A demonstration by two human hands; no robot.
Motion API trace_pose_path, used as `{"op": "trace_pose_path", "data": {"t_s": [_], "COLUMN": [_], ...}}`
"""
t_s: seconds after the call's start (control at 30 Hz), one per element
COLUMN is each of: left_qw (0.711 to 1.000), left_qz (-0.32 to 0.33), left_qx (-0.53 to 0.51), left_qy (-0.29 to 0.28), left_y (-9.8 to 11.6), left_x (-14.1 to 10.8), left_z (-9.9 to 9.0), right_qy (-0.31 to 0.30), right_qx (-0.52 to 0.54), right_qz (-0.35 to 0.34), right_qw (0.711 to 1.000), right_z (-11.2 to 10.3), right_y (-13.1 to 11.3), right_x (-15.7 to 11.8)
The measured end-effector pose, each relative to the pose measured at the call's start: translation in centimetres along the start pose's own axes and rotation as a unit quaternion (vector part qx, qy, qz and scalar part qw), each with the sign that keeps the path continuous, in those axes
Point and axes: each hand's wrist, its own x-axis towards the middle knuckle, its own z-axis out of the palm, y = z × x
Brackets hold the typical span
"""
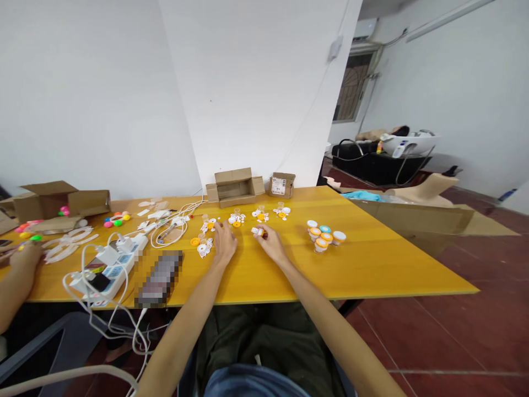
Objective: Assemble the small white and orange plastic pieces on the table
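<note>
My right hand [270, 243] is closed around a small plastic jar [258, 232] with white and orange parts, just above the table. To its left, my left hand [225, 242] is held low over the table with its fingers apart, beside loose white pieces [203, 249] and an orange ring [195, 242]. Behind both hands lie more little groups of white pieces, orange rings [236, 224] and clear cups [262, 210]. Off to the right stands a cluster of several closed jars [326, 237] with orange, white and teal on their lids.
Open cardboard boxes [235, 190] sit at the table's back edge. A power strip [119, 270] with tangled cables and a phone [159, 278] lie at left. Another person's hand [27, 256] is at far left near coloured balls [118, 223].
</note>
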Motion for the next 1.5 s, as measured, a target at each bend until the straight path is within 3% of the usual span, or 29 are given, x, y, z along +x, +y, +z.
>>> {"op": "trace_pose_path", "data": {"t_s": [0.33, 0.6, 0.67, 0.83, 0.93, 1.2, 1.5], "left_qw": [0.997, 0.986, 0.983, 0.959, 0.95, 0.95, 0.944], "left_qz": [0.022, 0.066, 0.097, 0.199, 0.218, 0.199, 0.229], "left_qx": [-0.066, -0.123, -0.148, -0.183, -0.182, -0.191, -0.188], "left_qy": [0.03, 0.086, 0.055, -0.082, -0.13, -0.149, -0.142], "left_y": [-0.3, 1.0, 1.3, 1.7, 1.9, 2.1, 1.6], "left_x": [0.1, -0.2, -0.4, -0.8, -0.9, -0.9, -0.7], "left_z": [0.3, -0.6, -0.8, -1.0, -1.1, -1.5, -1.0], "right_qy": [-0.017, -0.05, -0.056, -0.087, -0.109, -0.107, -0.109], "right_qx": [0.015, 0.03, 0.04, 0.068, 0.079, 0.05, 0.024], "right_qz": [0.021, 0.025, 0.029, 0.015, 0.006, -0.003, 0.001], "right_qw": [1.0, 0.998, 0.997, 0.994, 0.991, 0.993, 0.994], "right_z": [0.0, 0.0, 0.0, 0.3, 0.4, 0.2, -0.1], "right_y": [0.4, 0.3, 0.0, -0.4, -0.6, -0.7, -1.0], "right_x": [0.2, 0.4, 0.3, 0.1, 0.0, -0.1, -0.2]}}
